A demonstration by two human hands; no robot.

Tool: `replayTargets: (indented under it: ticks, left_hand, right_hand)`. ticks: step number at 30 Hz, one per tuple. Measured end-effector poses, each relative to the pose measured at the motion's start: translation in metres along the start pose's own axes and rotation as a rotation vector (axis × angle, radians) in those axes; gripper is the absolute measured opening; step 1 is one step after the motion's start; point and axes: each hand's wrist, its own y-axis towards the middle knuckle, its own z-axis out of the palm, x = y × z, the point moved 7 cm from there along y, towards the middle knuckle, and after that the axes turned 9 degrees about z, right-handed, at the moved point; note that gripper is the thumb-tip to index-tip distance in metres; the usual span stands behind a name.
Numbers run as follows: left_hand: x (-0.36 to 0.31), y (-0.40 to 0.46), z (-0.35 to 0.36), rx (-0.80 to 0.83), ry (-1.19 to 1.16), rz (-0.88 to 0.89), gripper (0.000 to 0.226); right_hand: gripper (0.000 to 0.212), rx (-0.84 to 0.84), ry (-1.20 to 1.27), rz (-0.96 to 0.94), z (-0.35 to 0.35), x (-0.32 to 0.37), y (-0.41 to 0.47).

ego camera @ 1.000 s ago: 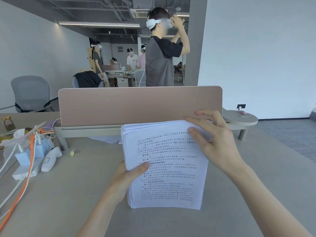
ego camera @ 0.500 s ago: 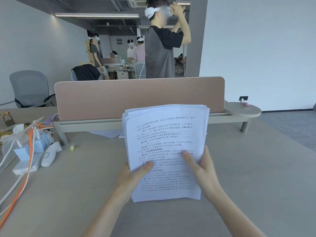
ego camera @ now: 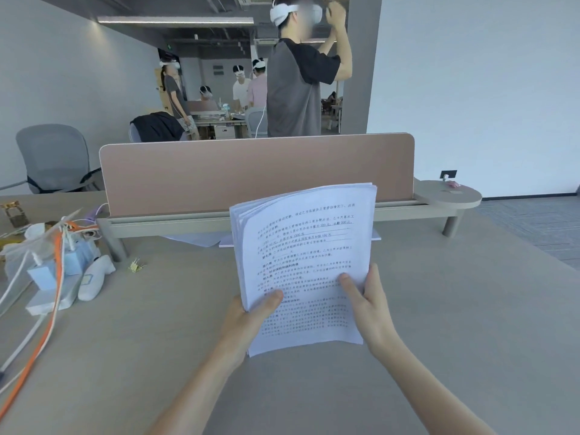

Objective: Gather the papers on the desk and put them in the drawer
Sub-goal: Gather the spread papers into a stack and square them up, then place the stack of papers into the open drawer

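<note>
Head view looks down on a grey desk (ego camera: pixel 439 309), where both hands hold one thick stack of papers (ego camera: pixel 304 246) upright above the middle of the desktop. The left hand (ego camera: pixel 248 321) grips the stack's lower left edge, thumb pressed across the printed front page. The right hand (ego camera: pixel 370 306) clasps the lower right edge the same way, thumb on the front, fingers hidden behind. The sheets fan slightly at the top left corner. Just beyond, a few more loose sheets (ego camera: pixel 201 238) lie flat under the pink divider panel (ego camera: pixel 251 174) at the far edge. At the left sit white and orange cables (ego camera: pixel 47 309), blue chargers (ego camera: pixel 59 265) and a small gold binder clip (ego camera: pixel 135 265). No drawer is in sight.
</note>
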Motion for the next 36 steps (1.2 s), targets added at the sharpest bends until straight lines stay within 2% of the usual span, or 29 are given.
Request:
replayTargets:
  ticks: [6,11,21,26,29,32,34,36]
  left_hand:
    - [0.004,-0.007,0.006,-0.065,0.044,0.0,0.012]
    - [0.009,-0.012,0.005,-0.051,0.082,0.043,0.012]
    - [0.014,0.012,0.007,-0.058,0.059,0.109,0.017]
    - [0.03,0.019,0.012,-0.05,0.143,0.1,0.021]
    - [0.036,0.023,0.01,-0.076,0.17,0.055,0.019]
    - [0.043,0.028,0.007,-0.096,0.187,-0.073,0.001]
    - [0.046,0.025,0.012,-0.069,0.135,-0.202,0.02]
    - [0.048,0.013,0.02,-0.055,0.043,-0.338,0.026]
  right_hand:
    - [0.015,0.012,-0.035,0.017,0.001,-0.004,-0.003]
    - [0.021,0.005,-0.078,0.05,-0.006,-0.012,-0.004]
    - [0.013,-0.024,-0.12,0.054,-0.007,-0.036,0.017]
    - [0.011,-0.023,-0.145,0.078,-0.008,-0.058,0.025]
    - [0.022,-0.019,-0.186,0.086,-0.008,-0.056,0.028]
    - [0.017,0.002,-0.221,0.147,-0.011,-0.051,0.032]
    - [0.017,-0.017,-0.257,0.191,-0.019,-0.047,0.031]
    - [0.025,-0.042,-0.289,0.231,-0.029,-0.045,0.022]
